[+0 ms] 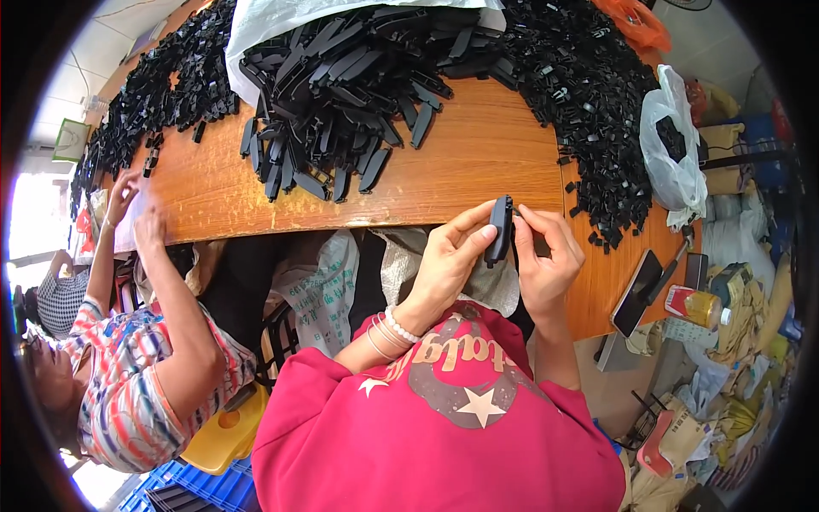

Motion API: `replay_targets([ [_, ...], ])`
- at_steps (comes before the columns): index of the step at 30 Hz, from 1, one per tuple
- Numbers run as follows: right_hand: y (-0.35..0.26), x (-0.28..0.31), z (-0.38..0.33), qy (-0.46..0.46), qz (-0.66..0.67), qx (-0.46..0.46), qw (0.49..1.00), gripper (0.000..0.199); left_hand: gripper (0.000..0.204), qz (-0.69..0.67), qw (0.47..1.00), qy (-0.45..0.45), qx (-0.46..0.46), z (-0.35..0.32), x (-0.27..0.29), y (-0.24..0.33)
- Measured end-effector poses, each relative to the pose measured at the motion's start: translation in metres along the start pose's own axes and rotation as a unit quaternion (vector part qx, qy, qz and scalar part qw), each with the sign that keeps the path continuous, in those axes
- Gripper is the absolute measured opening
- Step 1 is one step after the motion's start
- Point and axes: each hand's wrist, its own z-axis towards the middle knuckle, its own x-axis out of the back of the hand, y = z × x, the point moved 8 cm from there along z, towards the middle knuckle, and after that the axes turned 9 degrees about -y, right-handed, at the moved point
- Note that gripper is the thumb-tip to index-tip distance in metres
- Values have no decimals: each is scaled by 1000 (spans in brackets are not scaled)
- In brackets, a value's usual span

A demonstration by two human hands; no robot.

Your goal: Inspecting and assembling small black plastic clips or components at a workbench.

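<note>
One broad wooden tabletop (495, 162), bent into a curve by the lens. Across its middle, a large pile of long black casings (341, 77), spilling from a white sack (242, 72) toward the near edge. To either side, small black clip-like parts: a left spread (183, 94) and a right spread (589, 102). Beside the latter, a translucent plastic bag (668, 162); nearer, at the table's right edge, a dark-screened smartphone (638, 294). Smaller again, left hand (448, 260) clamped on a single black casing (500, 232), thumb on its face, raised in the air at the near table edge, long axis pointing away from the body. Right hand (550, 260) curled just beside the casing's right side, thumb and index tips close to each other; no telling from this view whether gripping a tiny part or merely touching the casing. For good work, in all likelihood: brace the casing firmly with the left thumb, turn its narrow side squarely to the right fingertips, line up by sight before pressing, push straight rather than at a slant, and ease off at any resistance.
</note>
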Motion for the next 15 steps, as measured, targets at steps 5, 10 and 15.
replay_targets([
  [5,-11,4,-3,37,-72,60,995,18,38,163,985,-13,-47,-2,-5,11],
  [10,-19,0,-6,10,-121,98,988,20,38,277,959,6,-69,-8,-15,22],
  [15,-24,-2,-9,-52,-86,90,991,23,37,332,940,-4,-76,-11,-20,29],
])
